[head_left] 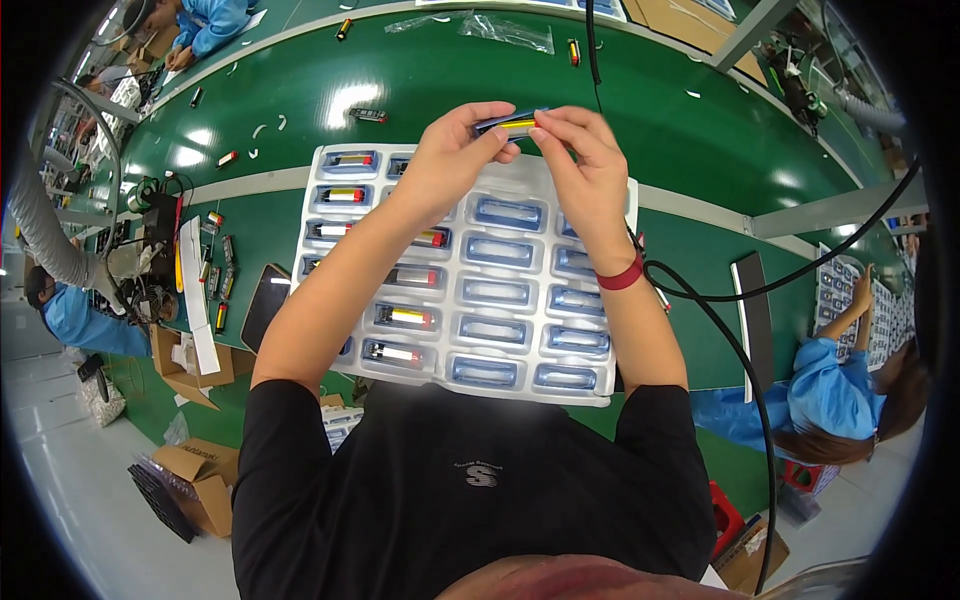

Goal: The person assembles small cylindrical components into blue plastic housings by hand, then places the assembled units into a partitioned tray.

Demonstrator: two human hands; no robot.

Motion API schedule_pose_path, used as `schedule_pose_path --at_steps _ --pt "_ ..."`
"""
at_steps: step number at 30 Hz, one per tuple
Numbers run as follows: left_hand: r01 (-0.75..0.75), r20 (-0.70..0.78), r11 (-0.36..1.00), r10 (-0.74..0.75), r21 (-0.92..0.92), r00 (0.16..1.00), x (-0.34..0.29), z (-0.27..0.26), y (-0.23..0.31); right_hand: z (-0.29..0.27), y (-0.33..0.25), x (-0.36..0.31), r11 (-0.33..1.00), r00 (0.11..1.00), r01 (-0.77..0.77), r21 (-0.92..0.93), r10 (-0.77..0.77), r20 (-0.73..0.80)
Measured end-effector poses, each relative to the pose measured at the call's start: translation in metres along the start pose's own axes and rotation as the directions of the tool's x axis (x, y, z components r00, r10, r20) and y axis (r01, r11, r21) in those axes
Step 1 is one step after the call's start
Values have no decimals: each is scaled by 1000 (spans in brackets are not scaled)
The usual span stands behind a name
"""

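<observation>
While handheld, yellow-banded piece [519,127]; on shirt [400,500], lettering [481,475].

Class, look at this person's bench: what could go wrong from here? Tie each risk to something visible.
1. The small part with a yellow strip is pinched in the fingertips of the left hand and right hand, above the white tray; it might slip and drop.
2. The black cable loops close by the right wrist, so it could snag the arm.
3. The phone lies close beside the tray and might get knocked.
</observation>
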State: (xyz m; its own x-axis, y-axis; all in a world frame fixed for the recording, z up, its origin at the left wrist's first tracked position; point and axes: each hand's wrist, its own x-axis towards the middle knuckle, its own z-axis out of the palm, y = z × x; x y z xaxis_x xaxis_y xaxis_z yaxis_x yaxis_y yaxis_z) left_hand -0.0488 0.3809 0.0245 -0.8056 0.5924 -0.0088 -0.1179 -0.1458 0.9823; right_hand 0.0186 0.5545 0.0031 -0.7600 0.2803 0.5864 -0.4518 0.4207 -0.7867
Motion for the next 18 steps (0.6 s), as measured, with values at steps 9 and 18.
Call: schedule_pose_path --at_steps 9,18 --pt "-40 60 993 34 113 998 -10 -1 7 -20 -1 15 853 904 -415 317 346 251" --pt "-4 120 982 -20 189 993 -15 -7 15 -25 -20 16 795 861 -481 368 351 366"
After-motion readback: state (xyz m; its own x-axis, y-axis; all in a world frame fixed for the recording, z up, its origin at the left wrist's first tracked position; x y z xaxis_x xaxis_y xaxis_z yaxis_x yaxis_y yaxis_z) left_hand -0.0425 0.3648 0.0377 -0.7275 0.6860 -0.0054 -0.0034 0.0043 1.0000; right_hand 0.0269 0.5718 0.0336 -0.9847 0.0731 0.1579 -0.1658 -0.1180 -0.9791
